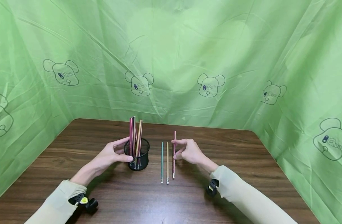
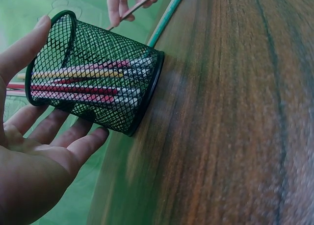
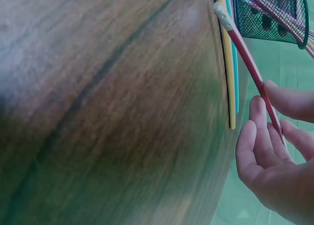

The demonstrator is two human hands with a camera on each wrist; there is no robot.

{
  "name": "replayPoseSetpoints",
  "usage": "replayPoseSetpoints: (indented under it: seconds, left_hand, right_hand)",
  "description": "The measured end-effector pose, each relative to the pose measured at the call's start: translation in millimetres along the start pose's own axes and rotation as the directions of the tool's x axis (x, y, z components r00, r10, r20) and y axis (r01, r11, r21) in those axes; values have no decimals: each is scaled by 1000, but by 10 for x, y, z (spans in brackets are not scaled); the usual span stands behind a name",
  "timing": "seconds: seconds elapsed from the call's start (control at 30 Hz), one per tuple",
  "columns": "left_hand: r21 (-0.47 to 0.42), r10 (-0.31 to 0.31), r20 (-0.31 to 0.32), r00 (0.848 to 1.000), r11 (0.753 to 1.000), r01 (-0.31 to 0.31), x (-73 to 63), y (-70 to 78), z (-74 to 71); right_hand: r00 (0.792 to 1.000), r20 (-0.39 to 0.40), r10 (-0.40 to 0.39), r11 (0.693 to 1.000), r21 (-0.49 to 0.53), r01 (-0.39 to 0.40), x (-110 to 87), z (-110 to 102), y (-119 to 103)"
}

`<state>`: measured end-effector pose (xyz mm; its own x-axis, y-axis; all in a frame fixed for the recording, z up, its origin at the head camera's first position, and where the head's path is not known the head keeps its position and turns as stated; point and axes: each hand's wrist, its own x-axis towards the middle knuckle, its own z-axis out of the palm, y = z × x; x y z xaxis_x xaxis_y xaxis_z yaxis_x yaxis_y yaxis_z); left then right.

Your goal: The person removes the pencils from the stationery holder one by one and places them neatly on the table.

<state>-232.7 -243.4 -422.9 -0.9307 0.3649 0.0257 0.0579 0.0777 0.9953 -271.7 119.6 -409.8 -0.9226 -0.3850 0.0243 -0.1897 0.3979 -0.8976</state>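
Observation:
My left hand (image 1: 112, 153) holds a black mesh pencil cup (image 1: 143, 161), thumb on the near side of the rim and fingers on the far left. Several pencils (image 1: 131, 133) stand in the cup, eraser ends down, as the left wrist view shows through the mesh (image 2: 98, 43). To the right, my right hand (image 1: 189, 151) pinches a red pencil (image 3: 247, 56) between thumb and fingers. Its white eraser end points toward me, lifted off the table in the right wrist view. Just left of it lie a yellow pencil (image 1: 167, 163) and a teal pencil (image 1: 162, 161), side by side.
The brown wooden table (image 1: 171, 205) ends at a green fabric curtain (image 1: 173, 56) printed with bear heads, which encloses the back and both sides. Dark camera straps sit on both wrists, over light sleeves (image 1: 243, 189).

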Motion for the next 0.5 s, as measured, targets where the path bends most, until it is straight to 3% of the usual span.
replayPoseSetpoints:
  seconds: [0.3, 0.5]
  left_hand:
    - [2, -8, -2, 1000, 1000, 8, 3, 6, 4]
    - [6, -1, -2, 1000, 1000, 1, 3, 6, -2]
  right_hand:
    - [997, 55, 53, 997, 50, -55, 0, 17, 64]
    - [997, 51, 63, 998, 14, -64, 13, 25, 63]
